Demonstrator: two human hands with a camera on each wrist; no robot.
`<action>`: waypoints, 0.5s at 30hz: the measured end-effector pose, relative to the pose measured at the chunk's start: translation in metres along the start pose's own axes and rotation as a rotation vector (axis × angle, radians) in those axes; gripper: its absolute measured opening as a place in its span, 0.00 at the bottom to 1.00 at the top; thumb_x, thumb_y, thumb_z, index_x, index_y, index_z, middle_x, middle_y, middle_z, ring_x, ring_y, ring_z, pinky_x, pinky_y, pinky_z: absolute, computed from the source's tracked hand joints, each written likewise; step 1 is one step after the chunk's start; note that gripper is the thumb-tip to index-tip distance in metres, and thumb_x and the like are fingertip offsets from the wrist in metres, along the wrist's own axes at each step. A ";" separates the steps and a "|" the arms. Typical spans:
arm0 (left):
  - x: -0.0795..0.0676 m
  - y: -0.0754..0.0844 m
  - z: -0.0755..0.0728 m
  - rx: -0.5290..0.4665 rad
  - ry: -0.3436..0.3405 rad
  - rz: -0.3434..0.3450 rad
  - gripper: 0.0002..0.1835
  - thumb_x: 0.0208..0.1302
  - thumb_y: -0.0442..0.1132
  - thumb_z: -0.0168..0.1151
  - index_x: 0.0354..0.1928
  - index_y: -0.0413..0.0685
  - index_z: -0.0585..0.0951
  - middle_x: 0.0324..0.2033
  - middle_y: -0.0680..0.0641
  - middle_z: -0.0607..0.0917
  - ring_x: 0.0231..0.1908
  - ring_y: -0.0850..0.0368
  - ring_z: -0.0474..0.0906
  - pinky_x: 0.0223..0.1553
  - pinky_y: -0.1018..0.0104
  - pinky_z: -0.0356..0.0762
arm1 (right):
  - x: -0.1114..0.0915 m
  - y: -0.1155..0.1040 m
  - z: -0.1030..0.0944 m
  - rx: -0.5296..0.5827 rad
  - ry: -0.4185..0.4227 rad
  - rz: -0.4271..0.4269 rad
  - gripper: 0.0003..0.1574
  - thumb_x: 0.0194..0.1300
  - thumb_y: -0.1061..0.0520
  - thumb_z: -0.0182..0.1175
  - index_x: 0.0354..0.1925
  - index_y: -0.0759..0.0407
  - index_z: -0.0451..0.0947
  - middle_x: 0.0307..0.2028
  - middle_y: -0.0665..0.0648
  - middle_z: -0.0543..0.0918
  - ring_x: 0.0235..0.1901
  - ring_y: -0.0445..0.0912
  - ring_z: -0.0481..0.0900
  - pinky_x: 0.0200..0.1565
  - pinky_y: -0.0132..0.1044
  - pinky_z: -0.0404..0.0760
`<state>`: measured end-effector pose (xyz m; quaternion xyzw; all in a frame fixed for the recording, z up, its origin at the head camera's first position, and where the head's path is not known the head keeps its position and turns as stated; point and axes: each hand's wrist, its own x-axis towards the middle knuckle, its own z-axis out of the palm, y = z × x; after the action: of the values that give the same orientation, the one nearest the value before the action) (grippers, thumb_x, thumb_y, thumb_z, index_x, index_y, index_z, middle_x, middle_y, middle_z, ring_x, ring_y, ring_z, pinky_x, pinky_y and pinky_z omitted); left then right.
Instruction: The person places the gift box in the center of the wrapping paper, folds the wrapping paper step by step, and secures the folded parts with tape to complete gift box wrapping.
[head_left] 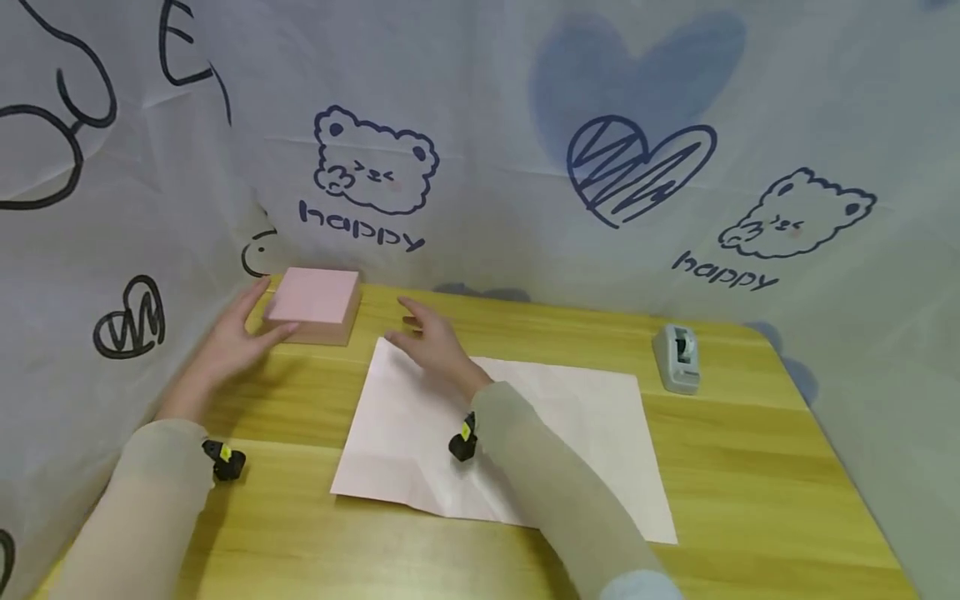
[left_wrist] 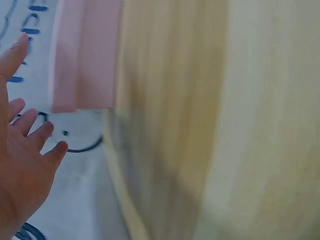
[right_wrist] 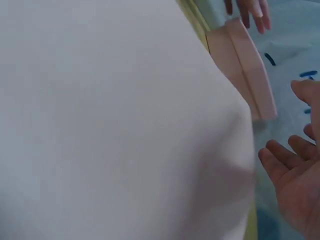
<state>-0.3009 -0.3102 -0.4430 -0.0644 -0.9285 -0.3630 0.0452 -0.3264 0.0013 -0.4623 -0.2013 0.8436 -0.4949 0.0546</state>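
Note:
A pink lidded box (head_left: 315,296) sits at the table's back left corner. My left hand (head_left: 234,337) is at the box's left front corner, thumb and fingers spread apart; in the left wrist view the hand (left_wrist: 30,155) shows beside the pink box (left_wrist: 90,55) with nothing in its palm. My right hand (head_left: 435,342) hovers over the upper left corner of a large pale pink paper sheet (head_left: 585,433), to the right of the box. Its fingers are loosely extended and hold nothing, as the right hand (right_wrist: 295,170) also shows in the right wrist view.
A grey tape dispenser (head_left: 678,358) stands at the back right of the wooden table (head_left: 780,467). White cloth (head_left: 480,150) with drawn bears and hearts hangs behind and to the left of the table. The sheet has creases and a lifted front edge.

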 end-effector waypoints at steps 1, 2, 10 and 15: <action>0.000 -0.005 0.000 -0.002 -0.019 -0.021 0.51 0.59 0.62 0.60 0.75 0.59 0.41 0.74 0.41 0.41 0.70 0.33 0.40 0.65 0.32 0.42 | 0.004 0.000 0.009 0.029 0.003 0.023 0.42 0.63 0.44 0.61 0.71 0.40 0.56 0.69 0.43 0.61 0.63 0.47 0.68 0.57 0.38 0.74; 0.000 -0.010 0.001 -0.010 -0.038 -0.042 0.52 0.59 0.63 0.60 0.75 0.58 0.41 0.74 0.39 0.42 0.70 0.31 0.42 0.64 0.32 0.44 | 0.008 -0.001 0.017 0.055 0.004 0.047 0.43 0.63 0.44 0.62 0.71 0.40 0.56 0.69 0.43 0.62 0.63 0.47 0.68 0.56 0.37 0.75; 0.007 -0.038 0.003 -0.266 -0.070 -0.103 0.52 0.59 0.55 0.64 0.75 0.51 0.43 0.74 0.44 0.47 0.69 0.37 0.52 0.65 0.44 0.58 | 0.031 -0.008 0.061 0.086 0.025 0.132 0.44 0.65 0.49 0.61 0.72 0.39 0.52 0.69 0.43 0.61 0.63 0.46 0.68 0.59 0.35 0.72; 0.013 -0.042 0.003 -0.314 -0.089 -0.097 0.46 0.62 0.52 0.62 0.75 0.55 0.46 0.73 0.46 0.50 0.69 0.40 0.55 0.64 0.50 0.59 | 0.039 -0.010 0.071 0.128 0.046 0.176 0.45 0.64 0.53 0.62 0.73 0.42 0.51 0.68 0.52 0.65 0.61 0.46 0.70 0.56 0.33 0.74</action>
<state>-0.3202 -0.3380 -0.4712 -0.0420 -0.8634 -0.5022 -0.0242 -0.3386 -0.0759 -0.4847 -0.1112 0.8258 -0.5454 0.0910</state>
